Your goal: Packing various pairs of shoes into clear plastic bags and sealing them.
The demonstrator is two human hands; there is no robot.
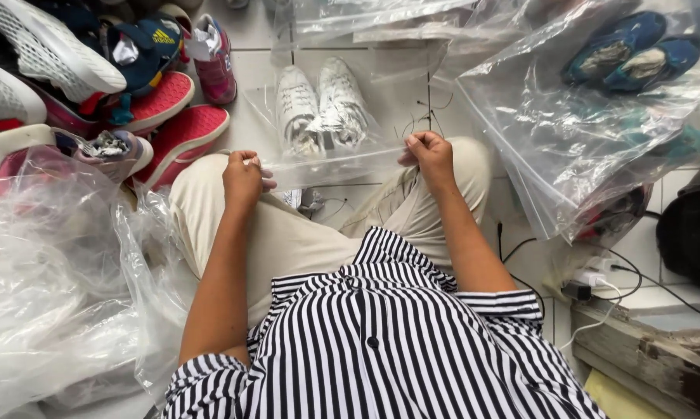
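At the far left of the frame a heap of crumpled clear plastic (47,287) covers the floor and hides whatever lies under it. Above it, in the upper left, a pile of shoes (94,70) in white, red, pink and navy is cut off by the frame edge, so its extent cannot be told.

Left of centre, the left hand (244,180) is closed in a pinching grip on the near left edge of a clear bag (327,159). The fingertips are tucked under, so the exact hold is hard to make out. The bag lies on the white tiled floor (249,66) in the upper middle, just past the knees, with a pair of white sneakers (321,109) inside.

Right of centre, the right hand (430,154) pinches the bag's near right edge in a closed fist.

At the upper right, a larger clear bag (552,155) holds blue shoes (633,50), blurred by creased plastic. Cables (598,271) trail at lower right.
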